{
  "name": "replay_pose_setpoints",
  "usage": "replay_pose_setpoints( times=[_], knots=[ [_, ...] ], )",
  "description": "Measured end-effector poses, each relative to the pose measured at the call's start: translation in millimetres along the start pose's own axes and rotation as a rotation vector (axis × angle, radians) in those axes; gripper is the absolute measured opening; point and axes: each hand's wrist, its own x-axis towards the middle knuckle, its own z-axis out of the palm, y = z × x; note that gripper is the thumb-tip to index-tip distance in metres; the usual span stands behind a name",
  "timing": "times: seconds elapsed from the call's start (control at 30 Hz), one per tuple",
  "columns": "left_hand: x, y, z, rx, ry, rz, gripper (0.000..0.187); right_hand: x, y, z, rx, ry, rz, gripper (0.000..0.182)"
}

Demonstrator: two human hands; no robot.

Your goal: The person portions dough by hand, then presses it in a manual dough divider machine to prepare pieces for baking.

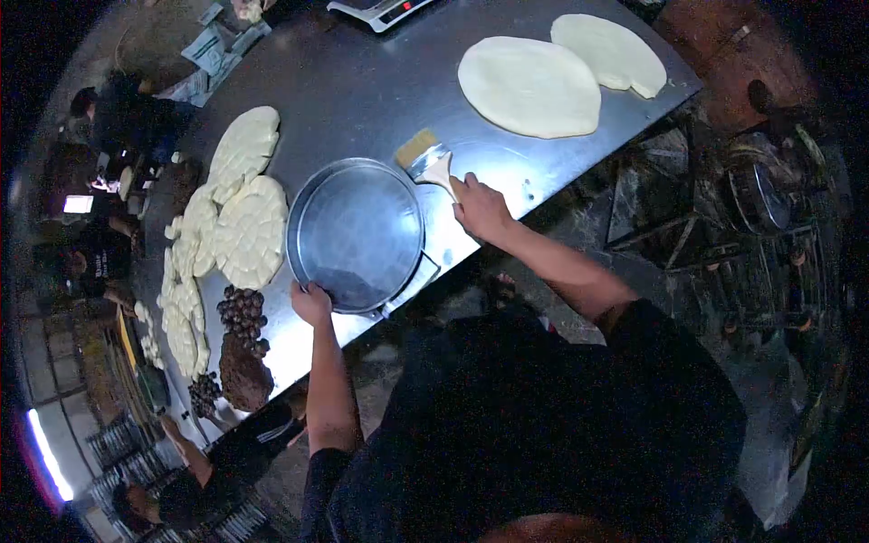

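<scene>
My left hand (312, 303) grips the near-left rim of a round metal pan (358, 235) on the steel table. In my right hand (482, 208) is the handle of a wide brush (429, 160), its pale bristles pointing up and left, just right of the pan's rim. The pan's inside looks bare and shiny. Two flat dough sheets, a large oval (529, 87) and a smaller one (611, 54), lie at the upper right. Left of the pan are scored dough pieces (252, 231).
Dark round balls (242, 312) and a brown lump (244, 373) sit at the table's lower left. A scale (385, 11) stands at the far edge of the table (362, 90). Another person (195, 471) is at the lower left. Metal racks (656, 190) stand right.
</scene>
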Motion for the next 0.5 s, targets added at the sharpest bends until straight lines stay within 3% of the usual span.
replay_pose_setpoints(
  times=[0.07,0.1,0.13,0.17,0.2,0.23,0.27,0.33,0.37,0.43,0.47,0.5],
  knots=[
    [-5,-8,1,-0.002,0.072,-0.056,0.034,6,18,5,0.352,0.144,0.027,0.038],
    [-12,2,-3,0.073,0.108,-0.021,0.032,12,20,-6,0.427,0.474,-0.025,0.025],
    [-17,10,-8,0.034,0.033,-0.108,0.033,16,22,-18,0.987,0.418,0.285,0.021],
    [-19,6,-4,-0.001,0.129,-0.036,0.032,25,22,-49,1.127,0.355,0.424,0.021],
    [-20,-4,1,-0.029,0.217,0.03,0.031,38,38,-51,1.425,0.385,0.403,0.021],
    [-16,-11,2,-0.02,0.178,-0.005,0.029,49,22,-60,1.458,0.465,0.447,0.023],
    [-14,-18,5,-0.018,0.134,-0.046,0.027,59,11,-51,1.442,0.424,0.429,0.023],
    [-18,-3,-1,-0.036,0.172,-0.092,0.029,78,6,-20,1.021,0.329,0.337,0.024],
    [-20,8,-6,-0.143,0.123,-0.18,0.03,88,18,-5,1.082,0.229,0.321,0.029],
    [-16,-5,10,-0.378,0.069,-0.258,0.03,83,-12,-38,0.51,0.28,0.182,0.035],
    [-18,-26,38,-0.542,0.076,-0.24,0.03,90,-11,-47,0.511,0.082,0.073,0.042],
    [-28,-50,46,-0.655,0.108,-0.274,0.03,64,-62,-22,0.812,-0.099,0.021,0.044]
  ],
)
